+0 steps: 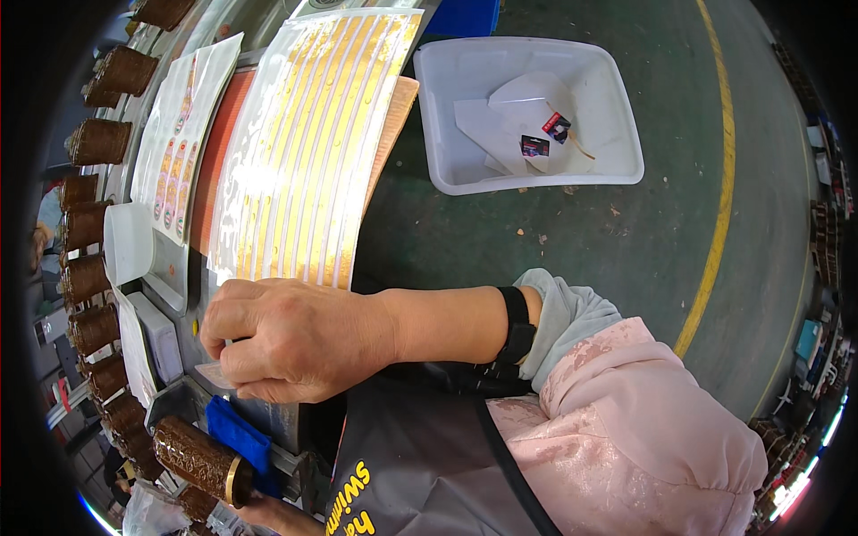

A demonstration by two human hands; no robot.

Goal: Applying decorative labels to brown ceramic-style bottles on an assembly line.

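Note:
My right hand (290, 339) is over the workbench, with its thumb and fingers pinched on a small clear sticker (213, 375). A dark band circles that wrist. At the lower left, my left hand (277, 515) is partly cut off and holds a brown embossed glass jar (198, 460) near its gold rim. The jar lies tilted on its side, beside a blue cloth (239, 438). Beyond my right hand lies a large sheet of gold strip stickers (313, 152). Left of it is a smaller sheet of oval stickers (179, 170).
Several brown jars (88, 279) stand in a row along the far left. A white cup (128, 241) and a white box (159, 335) are on the bench. A white plastic bin (438, 134) with paper scraps stands on the green floor (572, 232), near a yellow line (722, 179).

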